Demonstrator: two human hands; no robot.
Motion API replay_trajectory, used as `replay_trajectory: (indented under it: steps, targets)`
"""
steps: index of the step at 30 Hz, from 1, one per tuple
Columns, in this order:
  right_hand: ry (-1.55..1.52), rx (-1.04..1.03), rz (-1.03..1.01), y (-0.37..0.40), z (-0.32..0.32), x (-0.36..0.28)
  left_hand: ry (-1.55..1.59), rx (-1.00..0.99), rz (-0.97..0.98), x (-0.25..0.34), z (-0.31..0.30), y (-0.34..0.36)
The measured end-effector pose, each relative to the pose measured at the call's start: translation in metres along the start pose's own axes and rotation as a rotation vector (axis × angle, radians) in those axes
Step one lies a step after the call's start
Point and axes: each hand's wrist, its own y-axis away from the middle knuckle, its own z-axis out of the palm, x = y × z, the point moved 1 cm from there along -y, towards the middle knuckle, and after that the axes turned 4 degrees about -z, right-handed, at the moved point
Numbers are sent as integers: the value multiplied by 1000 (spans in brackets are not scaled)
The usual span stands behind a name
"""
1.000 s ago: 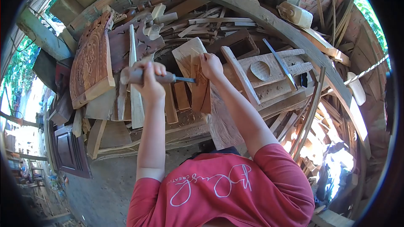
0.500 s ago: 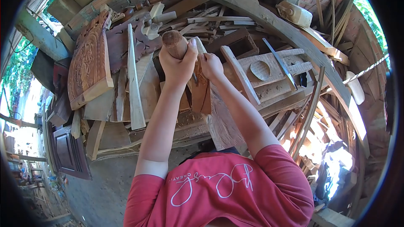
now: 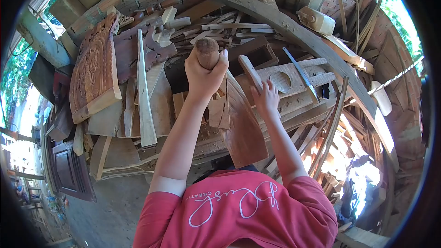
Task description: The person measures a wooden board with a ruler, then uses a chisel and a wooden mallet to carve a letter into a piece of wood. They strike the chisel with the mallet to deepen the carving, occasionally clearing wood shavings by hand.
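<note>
My left hand (image 3: 205,77) is closed around a thick, round-ended wooden handle (image 3: 206,50), its end facing up toward me. Whatever continues below the fist is hidden. My right hand (image 3: 266,97) rests with fingers stretched out over the lower part of a narrow wooden strip (image 3: 248,69). Between my forearms a long, smooth wooden board (image 3: 243,131) slopes toward my body, widening at its near end. Beside its left edge stands a small wooden block (image 3: 219,114) with a crack down it.
A blue-edged saw-like blade (image 3: 301,74) lies across a timber with a round hollow (image 3: 283,82). On the left lean a carved panel (image 3: 95,71) and a pale wedge-shaped strip (image 3: 144,96). A long beam (image 3: 303,36) crosses behind, near a plastic jug (image 3: 317,20).
My right hand has let go of the board's upper end and moved right onto the narrow strip. The board now tilts toward me. My left hand keeps the handle.
</note>
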Motion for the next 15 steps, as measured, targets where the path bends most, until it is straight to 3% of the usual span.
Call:
replay_trajectory:
  steps: [4,7,12,15]
  targets:
    - [120,-81,17,40,6,39,20,21,2,-2,-3,-2]
    - [26,-67,30,48,4,46,45,23,-2,-4,-5,-2]
    - [94,-370,224,33,-12,37,-2,35,16,-3,-2,-1]
    - [81,-424,279,17,-20,30,-28,41,16,-4,-3,-1]
